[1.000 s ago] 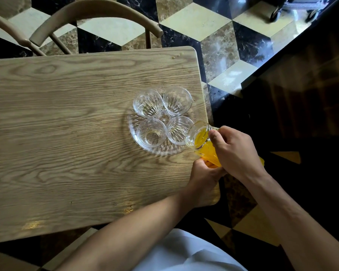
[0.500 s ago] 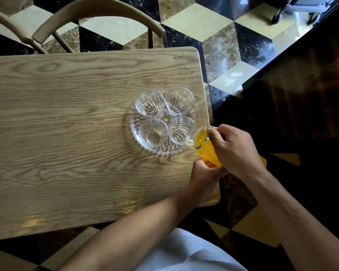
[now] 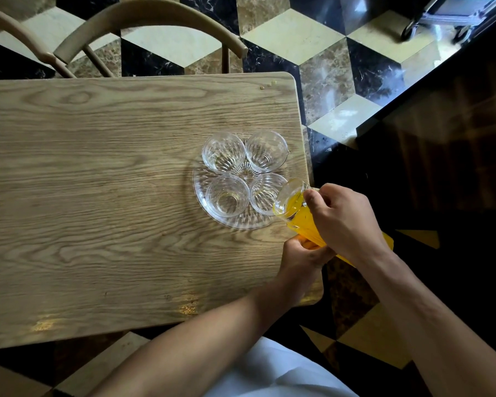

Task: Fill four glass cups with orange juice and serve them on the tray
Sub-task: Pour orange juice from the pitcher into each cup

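— Where did we have the juice?

— In the clear glass carafe of orange juice, tilted, its mouth over the rim of the ribbed clear glass cup at four o'clock on the round cut-glass tray. We could not tell whether any juice had left the mouth.

— And our hands?

— Our right hand was wrapped round the carafe's neck from above, fingers curled, thumb near the lip. Our left hand gripped the carafe from beneath, fingers curled round its underside.

— The other cups?

— Three more ribbed clear glasses stood on the tray: one at eight o'clock, one at eleven, one at one. All four looked empty.

— And the tray?

— It sat near the three o'clock edge of the pale oak-grain table. A curved wooden chair back stood beyond the table's twelve o'clock side, over the cube-patterned marble floor.
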`<act>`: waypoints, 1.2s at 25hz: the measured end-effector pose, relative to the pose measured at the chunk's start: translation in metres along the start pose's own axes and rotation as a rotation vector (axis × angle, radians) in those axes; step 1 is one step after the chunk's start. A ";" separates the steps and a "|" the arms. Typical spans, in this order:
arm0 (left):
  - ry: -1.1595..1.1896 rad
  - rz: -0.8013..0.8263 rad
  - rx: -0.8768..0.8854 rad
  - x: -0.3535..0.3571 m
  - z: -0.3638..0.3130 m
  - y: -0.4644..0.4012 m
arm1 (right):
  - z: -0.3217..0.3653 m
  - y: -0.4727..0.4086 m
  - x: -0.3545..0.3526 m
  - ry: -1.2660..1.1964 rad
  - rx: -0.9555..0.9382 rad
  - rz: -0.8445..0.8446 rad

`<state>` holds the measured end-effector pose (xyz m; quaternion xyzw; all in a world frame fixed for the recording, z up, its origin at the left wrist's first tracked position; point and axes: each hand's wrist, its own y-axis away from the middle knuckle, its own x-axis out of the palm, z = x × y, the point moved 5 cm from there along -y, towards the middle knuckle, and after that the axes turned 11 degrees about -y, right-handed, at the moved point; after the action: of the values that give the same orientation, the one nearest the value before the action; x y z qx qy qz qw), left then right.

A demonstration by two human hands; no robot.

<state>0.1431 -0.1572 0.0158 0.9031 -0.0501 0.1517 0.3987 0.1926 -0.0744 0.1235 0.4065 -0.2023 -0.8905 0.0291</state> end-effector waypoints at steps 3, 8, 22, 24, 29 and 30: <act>0.043 -0.004 0.002 0.001 0.002 -0.002 | 0.000 -0.002 0.001 0.001 0.009 -0.011; 0.097 0.000 0.011 0.002 0.005 -0.004 | 0.004 -0.006 0.004 0.033 0.001 -0.010; 0.215 0.014 -0.030 0.003 0.021 -0.017 | 0.012 -0.012 0.008 0.077 -0.019 0.015; 0.210 0.020 -0.030 0.002 0.023 -0.016 | 0.012 -0.012 0.008 0.078 -0.021 0.019; 0.216 0.020 -0.016 0.002 0.028 -0.019 | 0.013 -0.011 0.009 0.080 -0.020 0.022; 0.215 0.023 -0.013 0.003 0.028 -0.019 | 0.013 -0.011 0.009 0.081 -0.021 0.023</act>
<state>0.1563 -0.1643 -0.0143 0.8783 -0.0184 0.2519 0.4059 0.1780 -0.0618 0.1207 0.4395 -0.1962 -0.8750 0.0517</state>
